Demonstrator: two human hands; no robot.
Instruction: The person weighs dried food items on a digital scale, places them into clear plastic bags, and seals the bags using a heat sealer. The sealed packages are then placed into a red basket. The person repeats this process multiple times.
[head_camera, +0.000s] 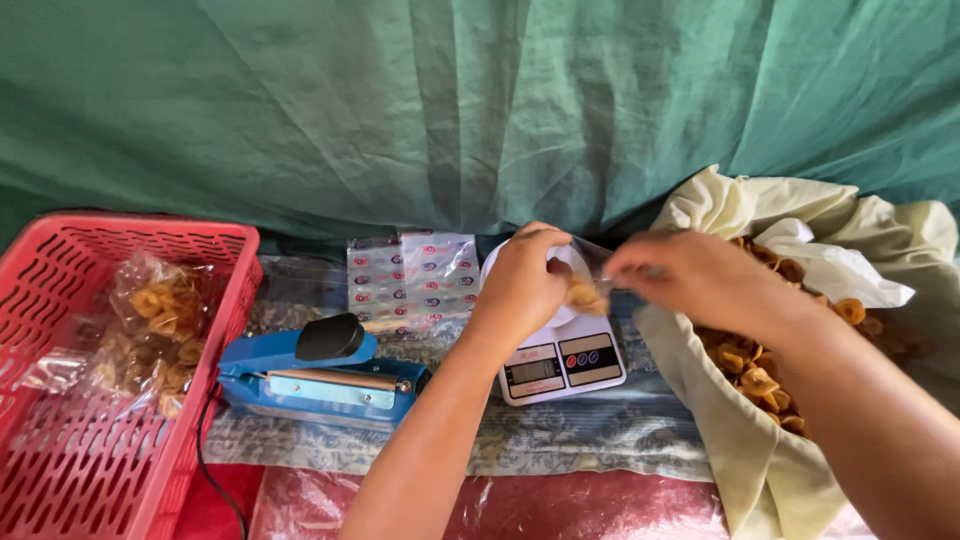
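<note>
Hands meet above the white digital kitchen scale (560, 355): left hand (522, 283) and right hand (685, 275) each pinch the small clear plastic bag of golden ring snacks (585, 290), held between them.

Glossy clear plastic bag (585, 275); smooth white plastic scale (560, 365); matt cream cloth sack (740, 440).

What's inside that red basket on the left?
The red basket holds clear bags filled with golden ring-shaped snacks. They lie against its far side. How many bags there are cannot be told, since they overlap, and whatever lies beneath them is covered.
</note>
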